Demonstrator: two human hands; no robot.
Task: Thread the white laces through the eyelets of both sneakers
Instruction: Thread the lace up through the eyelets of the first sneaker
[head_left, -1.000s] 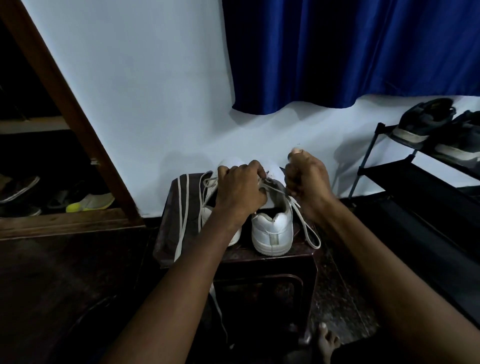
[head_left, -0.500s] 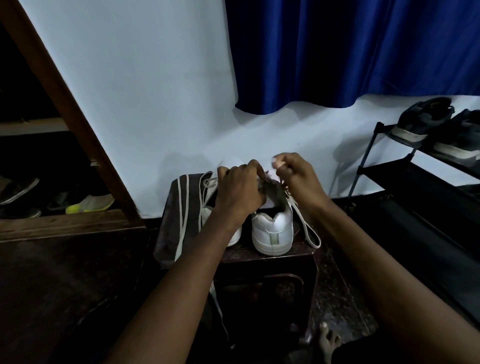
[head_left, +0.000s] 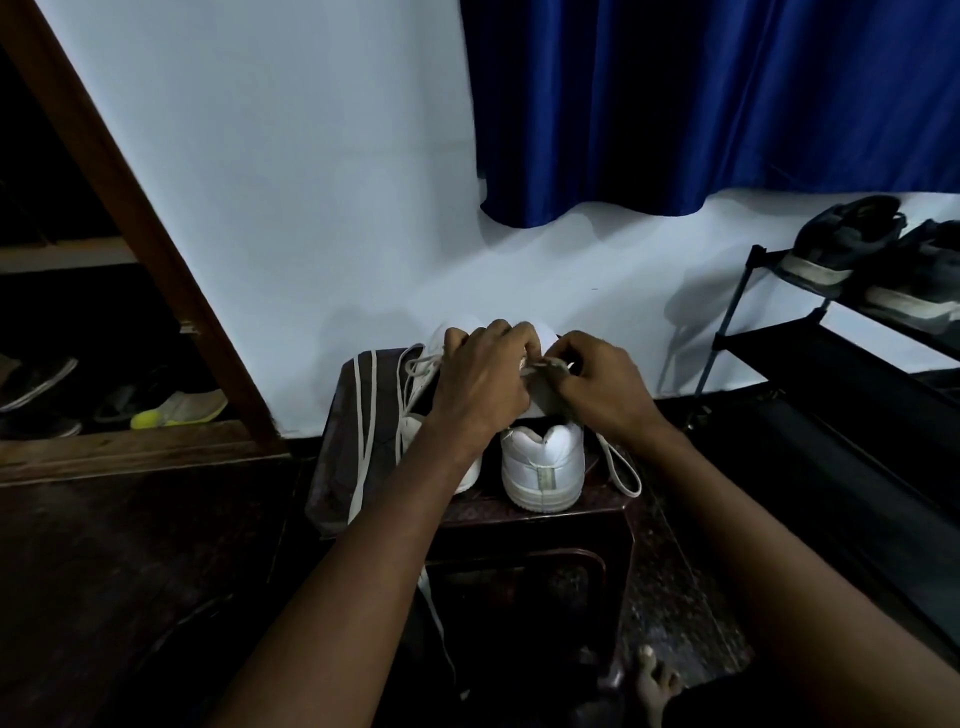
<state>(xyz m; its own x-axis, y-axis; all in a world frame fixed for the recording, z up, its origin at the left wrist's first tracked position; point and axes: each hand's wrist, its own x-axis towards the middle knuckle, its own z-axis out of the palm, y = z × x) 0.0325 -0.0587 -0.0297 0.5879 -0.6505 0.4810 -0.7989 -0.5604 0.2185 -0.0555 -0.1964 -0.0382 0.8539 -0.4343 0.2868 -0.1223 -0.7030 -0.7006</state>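
Working: we are bending over the right sneaker (head_left: 543, 462) with both hands, heel facing us.
Left grip: our left hand (head_left: 480, 384) is curling over the tongue area of that sneaker, fingers clenched on its upper edge.
Right grip: our right hand (head_left: 602, 389) is pinching the white lace (head_left: 621, 467) at the eyelets; which eyelet, we cannot tell.
Lace slack: a loop is hanging down the sneaker's right side onto the worktop (head_left: 519, 517).
Left sneaker (head_left: 421, 384): it is sitting just beside the right one, mostly hidden under our left wrist, some lacing showing near its front.
Spare lace (head_left: 363, 441): it is lying in a long doubled strand along the worktop's left part and trailing over the near edge.
Shoe rack (head_left: 831, 358): it is standing at the right, carrying dark shoes (head_left: 841, 236) on its top shelf.
Wooden shelf (head_left: 130, 441): it is holding several shoes, one with a yellow-green sole (head_left: 179, 413).
Backdrop: a blue curtain (head_left: 701, 104) is hanging over the pale wall.
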